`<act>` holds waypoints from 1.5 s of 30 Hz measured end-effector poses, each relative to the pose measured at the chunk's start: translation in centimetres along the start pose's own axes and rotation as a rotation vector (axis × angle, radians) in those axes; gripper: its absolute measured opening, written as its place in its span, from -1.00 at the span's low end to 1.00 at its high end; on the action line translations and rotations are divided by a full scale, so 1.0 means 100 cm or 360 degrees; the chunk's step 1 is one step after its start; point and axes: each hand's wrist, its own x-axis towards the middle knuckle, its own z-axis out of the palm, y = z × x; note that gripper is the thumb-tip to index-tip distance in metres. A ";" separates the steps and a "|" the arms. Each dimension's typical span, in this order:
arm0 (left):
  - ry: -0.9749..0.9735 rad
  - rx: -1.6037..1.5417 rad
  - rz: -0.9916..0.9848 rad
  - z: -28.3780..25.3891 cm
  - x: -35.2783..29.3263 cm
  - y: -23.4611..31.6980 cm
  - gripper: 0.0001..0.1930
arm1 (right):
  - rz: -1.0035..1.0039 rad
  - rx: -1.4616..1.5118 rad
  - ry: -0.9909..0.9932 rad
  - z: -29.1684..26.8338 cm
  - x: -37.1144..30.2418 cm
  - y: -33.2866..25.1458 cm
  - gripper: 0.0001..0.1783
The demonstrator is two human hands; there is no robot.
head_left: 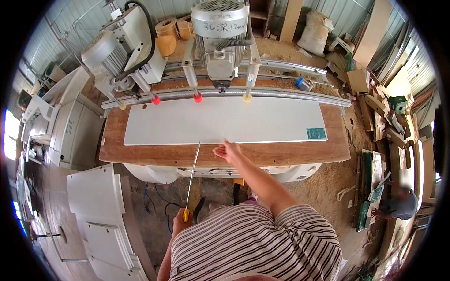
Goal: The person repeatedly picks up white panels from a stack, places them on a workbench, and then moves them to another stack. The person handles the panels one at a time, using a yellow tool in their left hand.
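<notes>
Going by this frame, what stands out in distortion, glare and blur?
Head view: fisheye curvature bows the front edge of the brown wooden tabletop, with black at the rim; head view: the bright white window at far left looks blown out; head view: the long white rectangular board stays legible, while the head of the grey-shirted person is blurred.

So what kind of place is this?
It looks like a workshop, probably for making things from boards: there's a big machine with grey motors above a white board, and a messy heap of scraps on the right.
</notes>
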 end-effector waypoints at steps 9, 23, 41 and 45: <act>-0.0123 -0.0211 -0.0010 0.008 0.025 -0.067 -0.73 | -0.0295 0.0146 0.0062 -0.023 0.036 -0.013 -0.65; -0.0119 0.0140 0.0262 -0.041 0.024 -0.003 -0.80 | -0.0406 -0.0054 0.0109 -0.024 0.034 -0.005 -0.63; -0.0067 0.0192 0.0208 -0.029 -0.003 0.013 -0.76 | -0.0390 -0.0164 -0.0070 -0.037 0.029 -0.004 -0.61; -0.0044 0.0105 0.0046 -0.019 -0.008 0.012 -0.79 | -0.0413 -0.0376 -0.0237 -0.064 0.006 -0.005 -0.64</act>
